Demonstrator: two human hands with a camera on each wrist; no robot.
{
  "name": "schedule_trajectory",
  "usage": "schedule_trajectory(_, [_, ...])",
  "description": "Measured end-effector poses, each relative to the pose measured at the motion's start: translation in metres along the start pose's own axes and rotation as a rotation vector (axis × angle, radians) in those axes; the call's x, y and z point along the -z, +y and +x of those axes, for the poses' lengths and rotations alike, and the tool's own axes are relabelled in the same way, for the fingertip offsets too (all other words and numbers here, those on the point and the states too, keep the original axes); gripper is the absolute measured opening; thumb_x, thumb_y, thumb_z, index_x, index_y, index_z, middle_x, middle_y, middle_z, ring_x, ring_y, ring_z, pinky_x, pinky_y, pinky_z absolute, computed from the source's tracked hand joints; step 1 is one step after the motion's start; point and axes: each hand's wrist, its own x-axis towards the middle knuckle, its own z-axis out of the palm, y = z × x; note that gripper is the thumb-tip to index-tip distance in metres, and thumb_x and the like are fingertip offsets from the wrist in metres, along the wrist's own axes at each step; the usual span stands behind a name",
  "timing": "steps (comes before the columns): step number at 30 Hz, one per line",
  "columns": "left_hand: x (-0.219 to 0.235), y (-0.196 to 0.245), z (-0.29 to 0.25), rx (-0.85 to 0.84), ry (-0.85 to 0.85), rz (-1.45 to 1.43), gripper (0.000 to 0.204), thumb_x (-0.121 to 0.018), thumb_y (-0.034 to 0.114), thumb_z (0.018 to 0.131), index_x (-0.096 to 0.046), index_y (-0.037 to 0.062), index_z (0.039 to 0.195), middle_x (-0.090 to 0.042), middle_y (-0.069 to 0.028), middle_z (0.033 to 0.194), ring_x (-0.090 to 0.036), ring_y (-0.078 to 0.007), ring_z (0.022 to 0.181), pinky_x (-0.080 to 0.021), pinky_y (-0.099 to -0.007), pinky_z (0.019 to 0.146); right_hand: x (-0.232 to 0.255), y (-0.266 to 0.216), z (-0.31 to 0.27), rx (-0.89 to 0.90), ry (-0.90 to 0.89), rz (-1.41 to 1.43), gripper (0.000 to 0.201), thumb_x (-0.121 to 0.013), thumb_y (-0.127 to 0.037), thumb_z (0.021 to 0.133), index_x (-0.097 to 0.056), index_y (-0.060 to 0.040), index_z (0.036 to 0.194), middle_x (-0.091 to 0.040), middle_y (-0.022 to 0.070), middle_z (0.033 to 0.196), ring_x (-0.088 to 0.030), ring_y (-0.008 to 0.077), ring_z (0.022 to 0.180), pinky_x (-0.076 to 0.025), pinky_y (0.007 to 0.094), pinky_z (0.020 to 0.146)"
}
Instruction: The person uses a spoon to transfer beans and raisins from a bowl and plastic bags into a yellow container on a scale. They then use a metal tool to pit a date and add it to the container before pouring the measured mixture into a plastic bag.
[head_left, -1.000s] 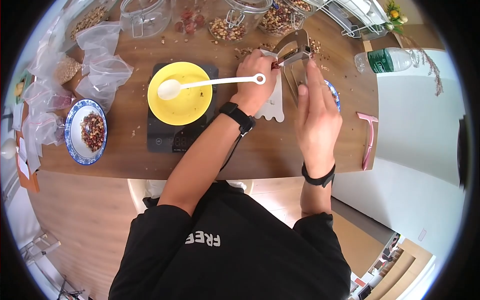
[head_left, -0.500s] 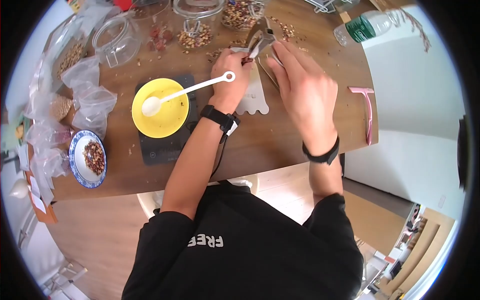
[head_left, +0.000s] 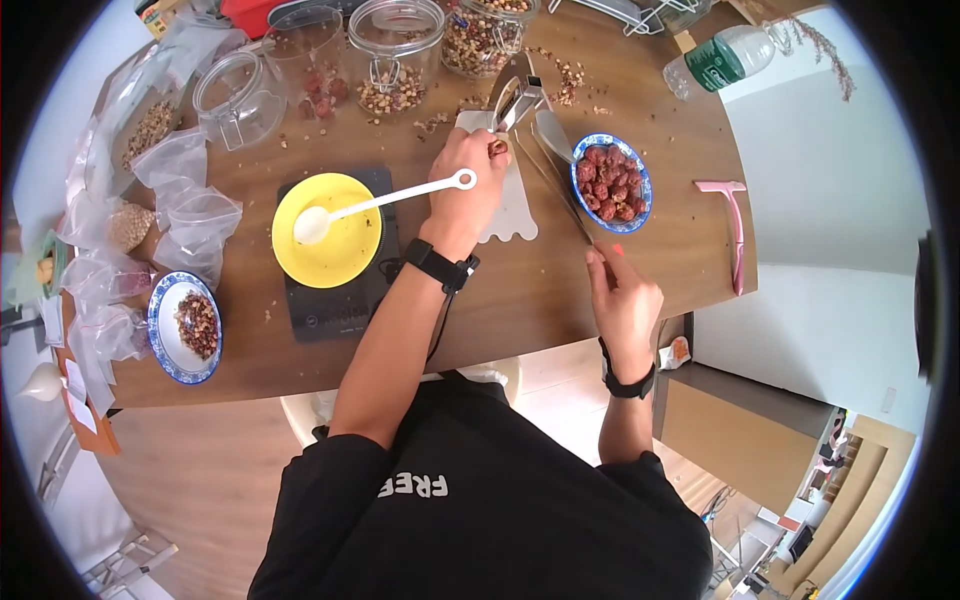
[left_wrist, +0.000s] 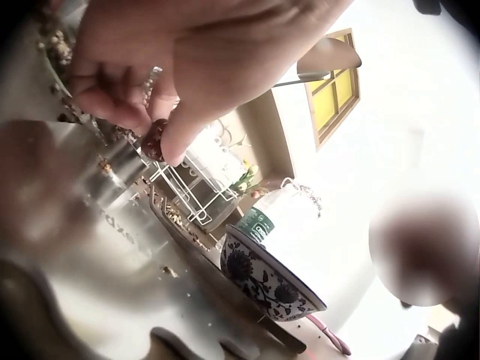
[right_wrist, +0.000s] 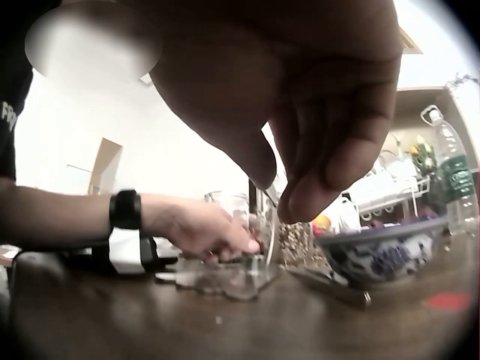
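Note:
My left hand [head_left: 466,190] pinches a dark red jujube [left_wrist: 154,140] between thumb and fingertips, at the near side of a metal slicer [head_left: 520,95]. Under that hand lies the slicer's flat metal base [head_left: 512,212], which ends in a wavy edge. My right hand [head_left: 628,305] hovers by the table's front side, thumb and fingers bent with a small gap between them. In the head view its fingertips come close to the end of metal tongs [head_left: 575,210]; in the right wrist view the tongs lie below. A blue-rimmed bowl [head_left: 648,200] holds several wrinkled jujubes.
A yellow bowl [head_left: 300,265] with a white spoon [head_left: 400,196] stands on a black scale [head_left: 305,310]. Another patterned bowl [head_left: 157,330] holds mixed grains. Glass jars [head_left: 395,45] and plastic bags [head_left: 205,220] sit at back and left. A bottle [head_left: 720,62] and pink razor [head_left: 738,235] are right.
My right hand has left the slicer and drawn back toward me, uncovering the jujube bowl and tongs. The left hand stays at the slicer with the jujube. The head view has shifted.

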Motion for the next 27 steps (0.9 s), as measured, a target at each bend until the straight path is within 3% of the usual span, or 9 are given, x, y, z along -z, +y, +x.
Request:
schedule_trajectory(2, [-0.005,-0.002,-0.007,0.041,-0.012,-0.047,0.02,-0.075,0.018,0.086,-0.071,0.0027,0.099,-0.067,-0.0164,0.096,-0.067,-0.0324,0.086,-0.053,-0.0422,0.077,-0.011,0.01,-0.01,-0.057,-0.049,-0.112,0.025,-0.071,-0.026,0.092,-0.074,-0.0146,0.115,-0.064,0.0078,0.059,-0.063,0.0261,0.049,-0.052,0.0363,0.051])
schedule_trajectory(6, [0.001,0.005,-0.013,0.019,-0.013,-0.032,0.02,-0.074,0.018,0.087,-0.071,0.0024,0.098,-0.068,-0.017,0.096,-0.068,-0.0328,0.086,-0.053,-0.0423,0.077,-0.024,0.014,-0.003,-0.061,-0.011,-0.141,0.025,-0.069,-0.027,0.093,-0.073,-0.0158,0.115,-0.065,0.0092,0.059,-0.064,0.0312,0.052,-0.053,0.0405,0.052])
schedule_trajectory(8, [0.001,0.006,-0.014,0.058,-0.111,-0.061,0.02,-0.074,0.019,0.087,-0.07,0.003,0.098,-0.069,-0.0173,0.097,-0.069,-0.033,0.086,-0.053,-0.0422,0.077,-0.029,0.017,0.001,-0.091,-0.126,-0.27,0.021,-0.068,-0.029,0.094,-0.073,-0.0156,0.109,-0.069,0.0103,0.07,-0.066,0.0349,0.059,-0.054,0.0442,0.056])
schedule_trajectory(12, [0.001,0.01,-0.028,-0.037,-0.169,-0.1,0.02,-0.074,0.019,0.086,-0.071,0.0022,0.097,-0.07,-0.0163,0.093,-0.069,-0.0316,0.086,-0.054,-0.0415,0.077,-0.031,0.013,0.006,-0.064,-0.163,-0.225,0.017,-0.067,-0.03,0.093,-0.071,-0.0135,0.098,-0.071,0.0098,0.081,-0.068,0.0351,0.067,-0.055,0.0451,0.06])
schedule_trajectory(13, [0.003,0.013,-0.031,-0.026,-0.153,-0.088,0.02,-0.074,0.019,0.086,-0.071,0.0022,0.097,-0.07,-0.0163,0.093,-0.069,-0.0316,0.086,-0.054,-0.0415,0.077,-0.029,0.01,0.007,-0.064,-0.171,-0.21,0.016,-0.067,-0.029,0.093,-0.07,-0.0126,0.094,-0.07,0.0093,0.082,-0.068,0.0346,0.069,-0.054,0.0448,0.06])
schedule_trajectory(15, [0.006,0.018,-0.034,0.023,-0.324,-0.141,0.02,-0.073,0.019,0.087,-0.071,0.0007,0.095,-0.07,-0.0168,0.091,-0.069,-0.0315,0.085,-0.054,-0.041,0.076,-0.03,0.002,0.006,-0.057,-0.182,-0.189,0.016,-0.068,-0.027,0.093,-0.07,-0.0116,0.09,-0.07,0.0089,0.084,-0.068,0.034,0.071,-0.054,0.0444,0.061])
schedule_trajectory(17, [0.005,0.017,-0.036,0.042,-0.336,-0.143,0.02,-0.072,0.019,0.087,-0.071,-0.0003,0.093,-0.071,-0.0173,0.09,-0.069,-0.0317,0.082,-0.054,-0.0403,0.074,-0.032,-0.004,0.004,-0.054,-0.188,-0.118,0.016,-0.069,-0.026,0.092,-0.069,-0.011,0.086,-0.069,0.0088,0.082,-0.068,0.0338,0.071,-0.053,0.0444,0.059])
schedule_trajectory(27, [0.006,0.016,-0.048,0.013,-0.5,-0.229,0.022,-0.072,0.02,0.088,-0.071,-0.0013,0.096,-0.072,-0.0171,0.088,-0.07,-0.0277,0.08,-0.053,-0.0373,0.071,-0.039,-0.018,0.004,0.035,-0.194,-0.079,0.019,-0.069,-0.027,0.091,-0.067,-0.0104,0.084,-0.07,0.0101,0.08,-0.067,0.0362,0.068,-0.053,0.0456,0.059])
